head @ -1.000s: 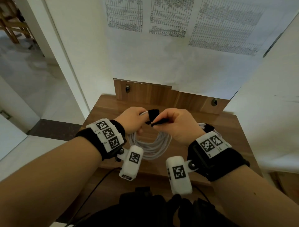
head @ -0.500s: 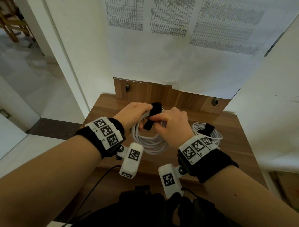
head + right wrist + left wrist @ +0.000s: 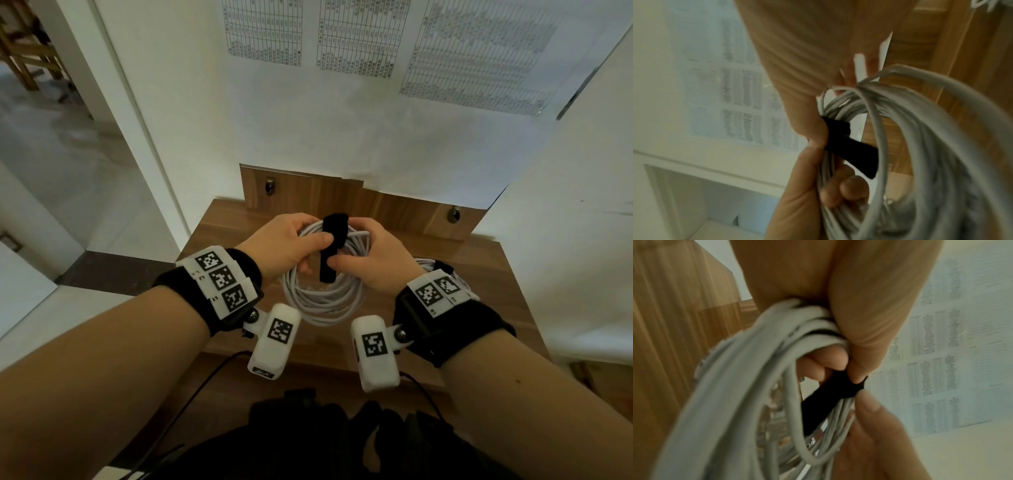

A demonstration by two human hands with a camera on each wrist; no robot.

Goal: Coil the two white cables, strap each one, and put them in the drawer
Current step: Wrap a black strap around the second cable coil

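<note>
I hold a coil of white cable point(image 3: 322, 301) upright above the wooden table point(image 3: 513, 291). A black strap point(image 3: 334, 228) is looped over the top of the coil, and its tail hangs down inside the ring. My left hand point(image 3: 298, 245) grips the coil's top left, thumb pressing on the strap point(image 3: 830, 395). On the top right, my right hand point(image 3: 368, 257) grips the coil with its thumb against the strap tail point(image 3: 851, 149). A second white coil point(image 3: 424, 263) with a black strap lies on the table, mostly hidden behind my right wrist.
A wooden back panel point(image 3: 308, 195) with two metal knobs stands against the white wall, under hanging printed sheets point(image 3: 359, 37). A doorway opens on the left. Dark clothing point(image 3: 308, 445) and thin black wires lie below the table's near edge. No drawer shows.
The strap, pulled out sideways by my right hand a second ago, now lies over the coil's top with its tail hanging. Both hands have closed in on the coil's top.
</note>
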